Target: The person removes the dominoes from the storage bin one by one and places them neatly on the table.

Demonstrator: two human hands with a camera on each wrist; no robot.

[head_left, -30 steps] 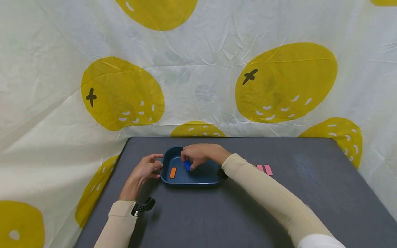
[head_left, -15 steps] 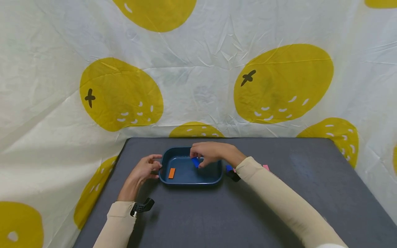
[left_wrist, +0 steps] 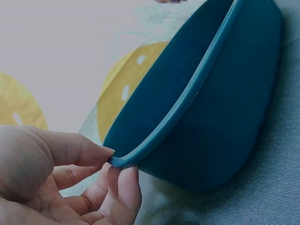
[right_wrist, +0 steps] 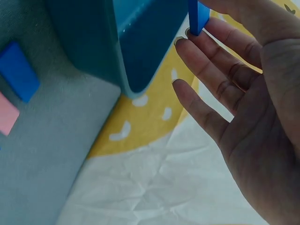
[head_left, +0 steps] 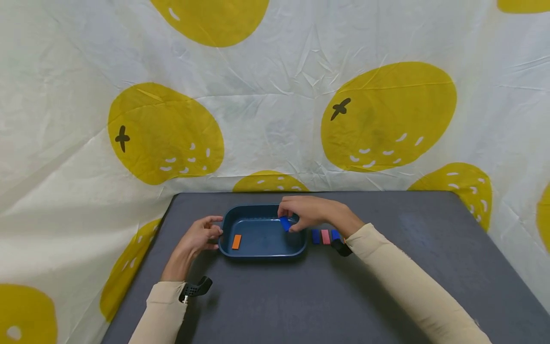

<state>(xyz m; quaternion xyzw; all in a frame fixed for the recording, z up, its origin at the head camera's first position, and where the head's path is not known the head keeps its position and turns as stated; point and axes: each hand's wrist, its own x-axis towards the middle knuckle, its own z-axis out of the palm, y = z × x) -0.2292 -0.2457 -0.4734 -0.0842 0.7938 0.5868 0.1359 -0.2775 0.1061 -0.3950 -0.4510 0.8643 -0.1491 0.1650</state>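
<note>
A dark blue tray [head_left: 263, 258] sits on the table, with one flat orange block [head_left: 236, 241] lying inside near its left end. At that end my left hand [head_left: 198, 236] pinches the rim between thumb and fingers, as the left wrist view shows on the tray's rim [left_wrist: 185, 99]. My right hand [head_left: 315, 211] holds a small blue block [head_left: 285, 223] over the right part of the tray. In the right wrist view this blue block [right_wrist: 198, 18] is pinched between thumb and fingertips, above the rim's level.
Right of the tray, a blue block [head_left: 315, 236], a pink block [head_left: 325, 237] and another blue block [head_left: 335, 234] lie in a row on the dark grey table [head_left: 275, 301]. My right wrist strap partly covers the row. Behind the table hangs a fruit-patterned cloth [head_left: 275, 110].
My right hand has moved to the right across the tray, carrying the blue block. Blocks beside the tray's right end have come into sight. My left hand stays at the rim.
</note>
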